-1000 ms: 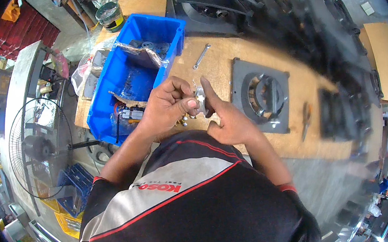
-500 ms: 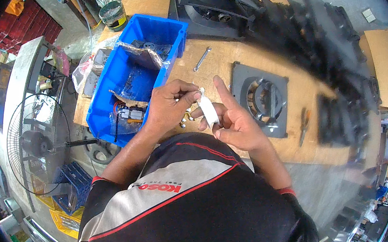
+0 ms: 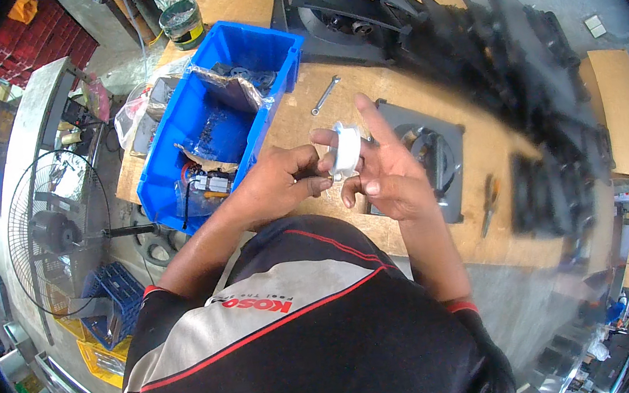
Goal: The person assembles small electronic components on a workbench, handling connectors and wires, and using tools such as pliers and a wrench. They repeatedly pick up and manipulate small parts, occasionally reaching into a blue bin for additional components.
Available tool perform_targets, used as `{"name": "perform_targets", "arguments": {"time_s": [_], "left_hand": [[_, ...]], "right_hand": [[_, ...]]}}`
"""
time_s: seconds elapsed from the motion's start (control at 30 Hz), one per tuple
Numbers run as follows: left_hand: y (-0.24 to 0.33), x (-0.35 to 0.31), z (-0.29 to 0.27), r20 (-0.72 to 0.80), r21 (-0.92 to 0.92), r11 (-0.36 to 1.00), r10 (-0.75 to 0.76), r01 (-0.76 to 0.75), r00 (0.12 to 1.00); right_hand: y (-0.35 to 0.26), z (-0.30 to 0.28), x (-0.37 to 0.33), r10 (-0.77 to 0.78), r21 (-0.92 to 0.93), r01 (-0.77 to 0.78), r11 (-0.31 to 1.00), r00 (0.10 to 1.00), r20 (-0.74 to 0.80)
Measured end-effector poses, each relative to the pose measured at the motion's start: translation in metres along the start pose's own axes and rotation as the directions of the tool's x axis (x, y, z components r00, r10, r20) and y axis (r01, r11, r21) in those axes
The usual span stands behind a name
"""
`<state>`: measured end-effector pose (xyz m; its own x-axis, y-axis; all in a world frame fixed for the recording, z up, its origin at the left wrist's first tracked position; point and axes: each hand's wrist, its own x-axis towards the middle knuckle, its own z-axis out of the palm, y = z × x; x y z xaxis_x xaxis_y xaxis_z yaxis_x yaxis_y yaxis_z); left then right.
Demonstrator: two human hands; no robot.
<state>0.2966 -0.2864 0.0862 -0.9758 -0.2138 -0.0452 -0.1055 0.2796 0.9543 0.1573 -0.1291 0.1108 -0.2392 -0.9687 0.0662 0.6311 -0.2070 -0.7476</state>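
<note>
A spool of white tape (image 3: 346,151) sits on the fingers of my right hand (image 3: 394,176), with its index finger pointing up and away. The thumb and other fingers are bent below the spool. My left hand (image 3: 276,187) is closed in a pinch right beside the spool's lower left. Whatever small piece its fingertips hold is mostly hidden. Beyond both hands a combination wrench (image 3: 325,95) lies on the wooden table (image 3: 315,130). Partly behind my right hand lies a black square plate with a round opening (image 3: 446,129).
A blue bin (image 3: 201,120) with parts and packets stands to the left. Dark metal frames (image 3: 356,13) are stacked at the far right, blurred in part. Pliers with orange handles (image 3: 491,203) lie at the right. A standing fan (image 3: 54,230) is on the left.
The spool has risen slightly and turned, showing more of its side. My right hand has shifted up and right, and my left hand has moved lower, below the spool.
</note>
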Motion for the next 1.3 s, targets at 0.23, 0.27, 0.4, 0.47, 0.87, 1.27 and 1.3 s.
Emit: {"name": "perform_targets", "arguments": {"time_s": [0.23,0.27,0.4,0.47,0.87,1.27,1.3], "left_hand": [[-0.006,-0.01,-0.005,0.069,-0.145,0.989,-0.008,0.018,0.998],[-0.01,-0.012,-0.005,0.063,-0.196,0.981,0.009,0.003,0.998],[-0.037,-0.017,0.005,0.016,-0.463,0.884,0.083,-0.067,0.996],[-0.045,-0.02,0.008,-0.02,-0.581,0.808,0.111,-0.102,0.994],[-0.042,-0.018,0.006,-0.104,-0.627,0.769,0.074,-0.123,0.992],[-0.022,0.021,0.025,-0.165,-0.484,0.867,0.049,-0.124,0.985],[-0.019,0.024,0.029,-0.154,-0.356,0.927,0.065,-0.117,0.986]], "right_hand": [[0.001,-0.01,0.011,0.152,0.041,-0.155,0.987,0.986,0.076],[0.002,-0.012,0.011,0.165,0.026,-0.168,0.985,0.981,0.106],[0.008,-0.01,0.01,0.173,-0.016,-0.172,0.985,0.978,0.118],[0.011,-0.008,0.007,0.159,-0.101,-0.15,0.984,0.983,0.087],[0.035,0.009,-0.015,-0.077,-0.852,-0.045,0.521,0.992,-0.1],[0.05,0.006,-0.032,-0.26,-0.747,-0.167,0.644,0.87,-0.419],[0.051,0.005,-0.035,-0.294,-0.733,-0.154,0.663,0.846,-0.444]]}}
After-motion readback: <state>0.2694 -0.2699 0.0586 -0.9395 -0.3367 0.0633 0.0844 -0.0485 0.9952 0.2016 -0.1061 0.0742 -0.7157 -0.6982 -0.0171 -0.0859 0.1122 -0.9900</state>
